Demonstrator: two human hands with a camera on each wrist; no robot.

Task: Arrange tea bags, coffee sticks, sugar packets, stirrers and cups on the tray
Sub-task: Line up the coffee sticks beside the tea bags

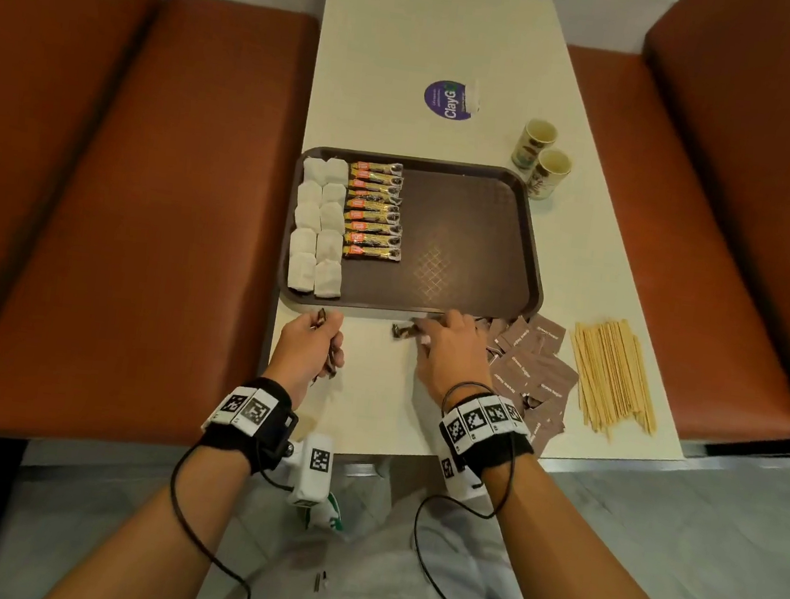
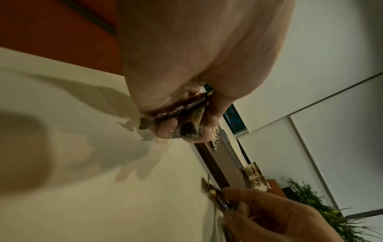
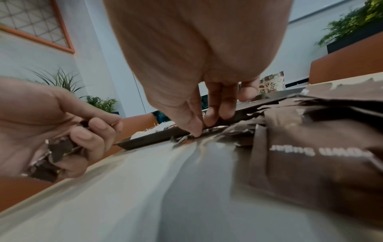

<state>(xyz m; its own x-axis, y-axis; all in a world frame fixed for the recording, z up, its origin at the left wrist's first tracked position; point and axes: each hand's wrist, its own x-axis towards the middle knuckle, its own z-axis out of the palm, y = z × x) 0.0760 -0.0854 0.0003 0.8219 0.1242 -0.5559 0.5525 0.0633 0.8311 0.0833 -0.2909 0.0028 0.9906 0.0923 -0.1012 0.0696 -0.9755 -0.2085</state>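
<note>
A brown tray (image 1: 478,240) holds white tea bags (image 1: 318,226) in two columns at its left and a column of coffee sticks (image 1: 374,210) beside them. My left hand (image 1: 311,346) grips a few coffee sticks (image 2: 182,114) in front of the tray's near edge. My right hand (image 1: 447,342) pinches a coffee stick (image 1: 404,331) lying on the table (image 1: 371,405) by the tray's near rim, thumb and fingertips (image 3: 213,117) pressed on it. Brown sugar packets (image 1: 533,364) lie in a loose heap right of that hand. Wooden stirrers (image 1: 613,373) lie further right. Two paper cups (image 1: 542,158) stand beyond the tray's right corner.
A purple round sticker (image 1: 448,99) sits on the table's far part. Orange bench seats (image 1: 138,201) flank the table on both sides. The tray's right half is bare. Plants (image 3: 356,21) stand in the background.
</note>
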